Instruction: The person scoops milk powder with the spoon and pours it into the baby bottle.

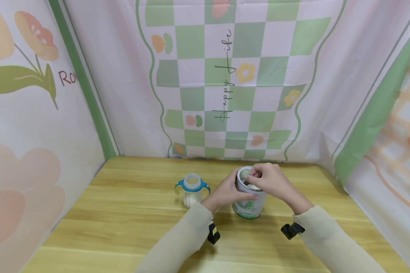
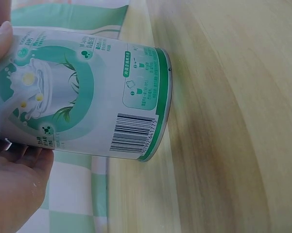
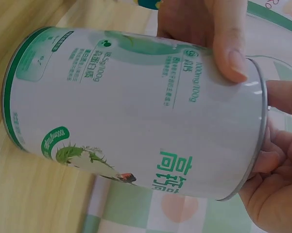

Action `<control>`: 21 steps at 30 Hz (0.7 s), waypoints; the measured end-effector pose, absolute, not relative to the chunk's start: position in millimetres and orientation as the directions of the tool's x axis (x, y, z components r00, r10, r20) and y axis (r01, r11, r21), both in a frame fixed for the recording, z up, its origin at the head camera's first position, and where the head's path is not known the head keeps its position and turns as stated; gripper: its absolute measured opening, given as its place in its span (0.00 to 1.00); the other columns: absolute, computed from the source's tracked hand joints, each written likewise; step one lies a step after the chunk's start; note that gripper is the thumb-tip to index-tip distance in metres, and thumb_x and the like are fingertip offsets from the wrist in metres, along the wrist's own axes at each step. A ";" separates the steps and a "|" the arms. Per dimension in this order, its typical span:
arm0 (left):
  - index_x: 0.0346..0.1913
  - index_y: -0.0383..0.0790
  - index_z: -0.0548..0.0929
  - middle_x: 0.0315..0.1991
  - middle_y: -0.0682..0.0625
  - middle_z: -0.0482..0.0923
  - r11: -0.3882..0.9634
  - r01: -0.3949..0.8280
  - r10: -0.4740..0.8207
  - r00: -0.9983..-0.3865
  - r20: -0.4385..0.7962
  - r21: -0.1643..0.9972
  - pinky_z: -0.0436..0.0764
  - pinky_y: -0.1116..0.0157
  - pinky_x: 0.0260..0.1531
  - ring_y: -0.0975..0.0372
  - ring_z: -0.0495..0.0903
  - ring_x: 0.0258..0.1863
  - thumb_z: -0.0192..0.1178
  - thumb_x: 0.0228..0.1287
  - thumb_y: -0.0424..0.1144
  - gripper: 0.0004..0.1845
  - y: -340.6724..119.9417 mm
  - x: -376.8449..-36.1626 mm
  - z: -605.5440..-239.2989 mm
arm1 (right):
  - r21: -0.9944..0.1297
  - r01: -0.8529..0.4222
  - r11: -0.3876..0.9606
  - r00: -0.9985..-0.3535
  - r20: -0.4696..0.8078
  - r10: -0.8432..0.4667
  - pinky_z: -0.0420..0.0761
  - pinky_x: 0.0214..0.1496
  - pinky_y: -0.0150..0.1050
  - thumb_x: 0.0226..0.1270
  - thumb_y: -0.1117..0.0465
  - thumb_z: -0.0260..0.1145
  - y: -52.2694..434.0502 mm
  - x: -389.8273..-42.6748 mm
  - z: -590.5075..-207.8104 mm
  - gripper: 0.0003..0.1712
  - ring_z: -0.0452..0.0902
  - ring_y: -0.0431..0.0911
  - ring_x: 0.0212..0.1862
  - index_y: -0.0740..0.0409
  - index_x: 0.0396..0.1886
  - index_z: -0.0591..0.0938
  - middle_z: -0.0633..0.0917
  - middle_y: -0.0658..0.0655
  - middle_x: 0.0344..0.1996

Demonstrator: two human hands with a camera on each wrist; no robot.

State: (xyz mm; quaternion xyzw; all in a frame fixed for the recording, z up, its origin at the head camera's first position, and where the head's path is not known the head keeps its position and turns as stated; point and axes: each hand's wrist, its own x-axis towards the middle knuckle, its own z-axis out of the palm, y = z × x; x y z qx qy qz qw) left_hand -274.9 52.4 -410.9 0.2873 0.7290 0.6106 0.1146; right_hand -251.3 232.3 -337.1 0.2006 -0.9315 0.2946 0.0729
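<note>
A white and green tin can (image 1: 248,204) stands open-topped on the wooden table (image 1: 123,227). My left hand (image 1: 229,192) grips its side, thumb across the front near the rim. My right hand (image 1: 259,176) is over the can's mouth with fingers curled down at the opening; what they hold is hidden. The left wrist view shows the can (image 2: 87,92) filling the frame, with my left hand's thumb and palm (image 2: 14,184) against it. In the right wrist view the left thumb (image 3: 228,43) presses on the can (image 3: 136,111), and my right hand (image 3: 277,184) is curled at its rim.
A baby bottle (image 1: 192,190) with blue handles and no cap stands just left of the can. Printed cloth walls close in the table at the back (image 1: 239,94) and on both sides. Bare wood lies to the left and in front.
</note>
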 end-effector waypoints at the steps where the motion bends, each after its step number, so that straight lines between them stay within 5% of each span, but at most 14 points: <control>1: 0.70 0.53 0.63 0.58 0.61 0.71 0.086 0.281 0.560 -0.807 0.187 0.956 0.77 0.66 0.52 0.67 0.77 0.52 0.76 0.57 0.45 0.42 52.6 -275.0 -410.8 | -0.529 -0.410 0.743 -0.912 0.254 -0.323 0.75 0.24 0.37 0.68 0.59 0.68 233.1 -251.3 -336.8 0.09 0.73 0.43 0.22 0.53 0.26 0.84 0.82 0.48 0.23; 21: 0.71 0.57 0.64 0.60 0.63 0.72 0.044 0.313 0.577 -0.783 0.231 0.949 0.75 0.64 0.56 0.68 0.75 0.55 0.77 0.56 0.42 0.42 55.3 -278.3 -413.8 | -0.629 -0.312 0.713 -0.943 0.297 -0.151 0.74 0.23 0.36 0.70 0.49 0.68 262.9 -248.9 -337.8 0.16 0.73 0.44 0.22 0.58 0.33 0.87 0.85 0.56 0.23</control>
